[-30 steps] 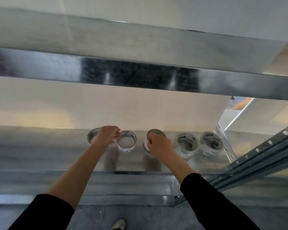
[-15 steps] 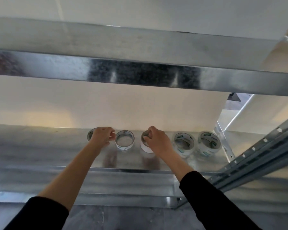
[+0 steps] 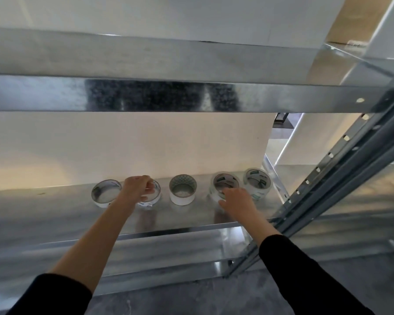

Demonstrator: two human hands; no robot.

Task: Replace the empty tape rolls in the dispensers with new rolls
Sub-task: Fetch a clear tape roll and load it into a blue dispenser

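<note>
Several tape rolls lie flat in a row on a metal shelf. A white roll is at the far left. My left hand grips the rim of the clear roll beside it, fingers curled over the edge. A white roll stands free in the middle. My right hand reaches the near side of a clear roll with a green label, fingers touching it. Another green-labelled clear roll lies at the far right. No dispenser is in view.
An upper metal shelf beam runs across above the rolls. A perforated steel upright slants down the right side. A pale wall closes the back. Grey floor lies below.
My left hand moved from the far-left roll onto the second roll. My right hand let go of the middle white roll and shifted right to the green-labelled clear roll.
</note>
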